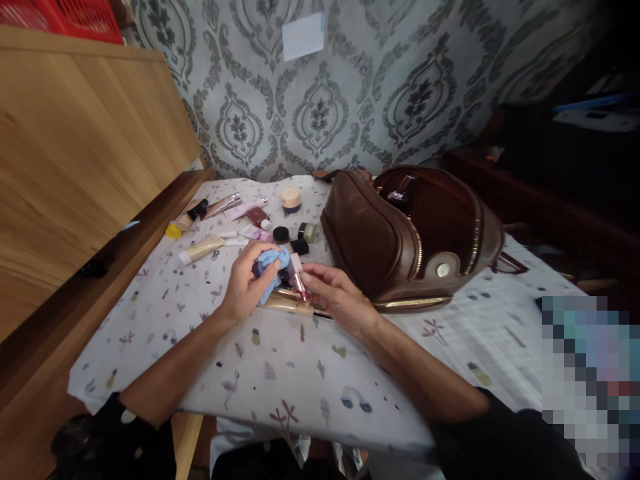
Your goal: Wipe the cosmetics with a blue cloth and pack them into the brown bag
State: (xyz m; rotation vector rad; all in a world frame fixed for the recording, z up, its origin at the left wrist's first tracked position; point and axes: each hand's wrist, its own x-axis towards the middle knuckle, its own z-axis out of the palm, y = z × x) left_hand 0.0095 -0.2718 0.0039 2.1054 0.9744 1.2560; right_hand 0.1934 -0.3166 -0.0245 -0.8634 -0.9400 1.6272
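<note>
My left hand (246, 283) is closed around a crumpled blue cloth (273, 261), which sits beside a small tube of lip gloss (299, 280). The lip gloss has a pale pink cap and a reddish clear body, and the fingers of my right hand (340, 293) pinch its lower end. Beneath both hands, makeup brushes (285, 303) with light handles lie on the patterned cloth. Just beyond the fingers stand a black-lidded jar (281, 235) and a green jar (307, 232) tipped on its side.
An open brown leather backpack (370, 233) lies to the right. Several cosmetic tubes (245, 208) are spread at the back left, near a cream-lidded jar (291, 198). A wooden cabinet (90, 147) borders the left side, and the patterned wall (320, 120) rises behind.
</note>
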